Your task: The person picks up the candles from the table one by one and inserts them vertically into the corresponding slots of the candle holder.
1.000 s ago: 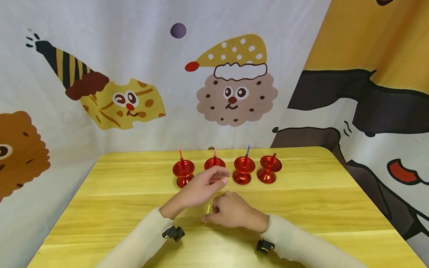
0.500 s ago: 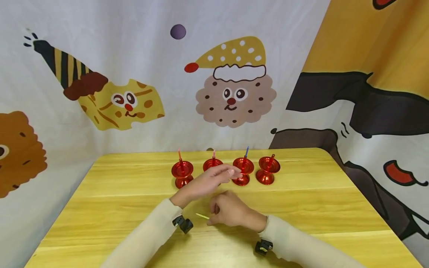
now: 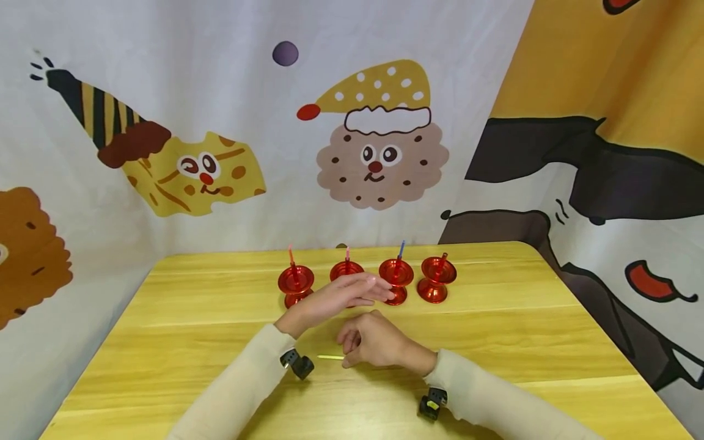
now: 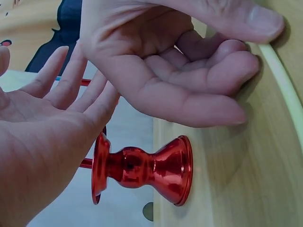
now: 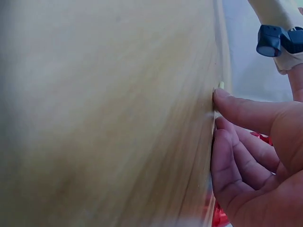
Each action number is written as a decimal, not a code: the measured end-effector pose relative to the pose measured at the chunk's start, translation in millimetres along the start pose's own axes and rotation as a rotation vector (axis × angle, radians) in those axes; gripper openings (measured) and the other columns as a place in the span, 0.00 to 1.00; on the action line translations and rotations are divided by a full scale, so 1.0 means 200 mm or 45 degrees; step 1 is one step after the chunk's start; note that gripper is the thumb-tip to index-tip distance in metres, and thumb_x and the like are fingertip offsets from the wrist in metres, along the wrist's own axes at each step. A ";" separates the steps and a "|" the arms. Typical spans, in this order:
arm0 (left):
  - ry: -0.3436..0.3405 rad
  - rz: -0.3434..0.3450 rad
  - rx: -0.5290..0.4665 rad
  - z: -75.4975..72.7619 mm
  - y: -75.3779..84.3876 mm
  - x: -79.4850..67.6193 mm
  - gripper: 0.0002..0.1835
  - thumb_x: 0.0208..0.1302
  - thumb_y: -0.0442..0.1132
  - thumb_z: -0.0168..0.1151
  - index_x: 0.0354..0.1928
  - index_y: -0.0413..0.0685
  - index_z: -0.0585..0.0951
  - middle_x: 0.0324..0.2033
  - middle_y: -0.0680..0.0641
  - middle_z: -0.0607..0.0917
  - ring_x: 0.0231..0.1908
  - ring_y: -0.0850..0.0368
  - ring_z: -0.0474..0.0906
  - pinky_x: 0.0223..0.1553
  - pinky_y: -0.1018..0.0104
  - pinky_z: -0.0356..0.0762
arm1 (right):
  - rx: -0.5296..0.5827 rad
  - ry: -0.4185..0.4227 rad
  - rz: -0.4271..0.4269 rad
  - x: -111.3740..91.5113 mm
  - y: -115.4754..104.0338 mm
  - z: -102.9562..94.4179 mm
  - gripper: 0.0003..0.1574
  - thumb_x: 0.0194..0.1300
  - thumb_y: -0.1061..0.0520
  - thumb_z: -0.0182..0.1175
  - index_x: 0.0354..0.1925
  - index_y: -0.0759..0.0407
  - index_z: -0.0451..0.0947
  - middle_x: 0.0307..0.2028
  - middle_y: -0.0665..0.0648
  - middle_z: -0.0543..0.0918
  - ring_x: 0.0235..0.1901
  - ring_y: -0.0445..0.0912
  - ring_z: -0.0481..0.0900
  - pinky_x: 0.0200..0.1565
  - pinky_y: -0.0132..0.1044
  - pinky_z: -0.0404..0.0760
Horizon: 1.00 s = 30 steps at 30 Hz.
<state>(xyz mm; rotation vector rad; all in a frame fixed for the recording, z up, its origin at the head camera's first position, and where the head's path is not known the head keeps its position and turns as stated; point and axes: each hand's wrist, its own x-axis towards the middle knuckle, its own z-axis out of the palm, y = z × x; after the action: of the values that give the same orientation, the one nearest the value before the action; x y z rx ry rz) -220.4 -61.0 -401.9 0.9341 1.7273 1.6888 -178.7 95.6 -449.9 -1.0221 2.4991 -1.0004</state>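
A thin yellow birthday candle [image 3: 330, 357] lies crosswise on the table. My right hand [image 3: 376, 342] has its thumb on the candle's right end, with its fingers loosely bent above the wood; in the left wrist view a gap shows between thumb [image 4: 265, 23] and fingers. My left hand [image 3: 337, 299] is held with fingers extended, nothing in it, between the right hand and the red candle holders. It partly hides the second holder [image 3: 346, 269] with a pink candle and overlaps the third holder [image 3: 396, 270] with a blue candle.
At the back left is a red holder [image 3: 296, 282] with an orange-red candle. The rightmost holder [image 3: 438, 272] shows only its short red tube. A printed cloth [image 3: 220, 61] hangs behind the wooden table [image 3: 495, 330].
The yellow candle has swung from pointing away to lying sideways, its free end now left. My left hand has shifted right and its fingers have straightened. The right hand stays near its place.
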 end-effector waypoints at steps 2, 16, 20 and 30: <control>-0.003 0.004 -0.009 0.00 0.00 0.00 0.25 0.80 0.51 0.39 0.65 0.41 0.72 0.61 0.41 0.77 0.64 0.41 0.69 0.67 0.42 0.57 | 0.006 0.006 -0.002 0.00 0.00 0.00 0.15 0.48 0.59 0.78 0.36 0.55 0.85 0.25 0.41 0.83 0.26 0.31 0.80 0.32 0.25 0.79; -0.023 0.006 -0.010 0.06 -0.02 0.08 0.23 0.79 0.49 0.42 0.63 0.42 0.73 0.61 0.41 0.78 0.63 0.44 0.71 0.66 0.49 0.64 | -0.065 -0.075 -0.132 -0.07 0.08 -0.10 0.08 0.50 0.65 0.69 0.32 0.56 0.85 0.26 0.45 0.84 0.26 0.30 0.79 0.31 0.24 0.78; -0.022 -0.054 0.032 0.10 -0.03 0.13 0.23 0.79 0.49 0.44 0.66 0.45 0.70 0.62 0.43 0.76 0.64 0.46 0.71 0.65 0.54 0.65 | -0.115 -0.069 -0.153 -0.15 0.14 -0.15 0.09 0.49 0.65 0.69 0.31 0.54 0.84 0.24 0.43 0.83 0.25 0.30 0.78 0.30 0.24 0.78; 0.049 -0.104 0.225 0.21 -0.06 0.24 0.34 0.74 0.57 0.50 0.76 0.67 0.51 0.70 0.48 0.67 0.67 0.57 0.64 0.65 0.59 0.63 | -0.230 -0.078 -0.079 -0.37 0.21 -0.29 0.12 0.46 0.66 0.68 0.29 0.52 0.82 0.23 0.40 0.80 0.24 0.31 0.76 0.28 0.26 0.77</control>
<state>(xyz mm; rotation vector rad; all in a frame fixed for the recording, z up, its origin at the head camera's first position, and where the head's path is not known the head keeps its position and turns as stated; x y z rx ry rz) -218.4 3.2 -412.8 0.8997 1.9381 1.5305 -174.9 197.4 -438.9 -1.1706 2.5580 -0.7576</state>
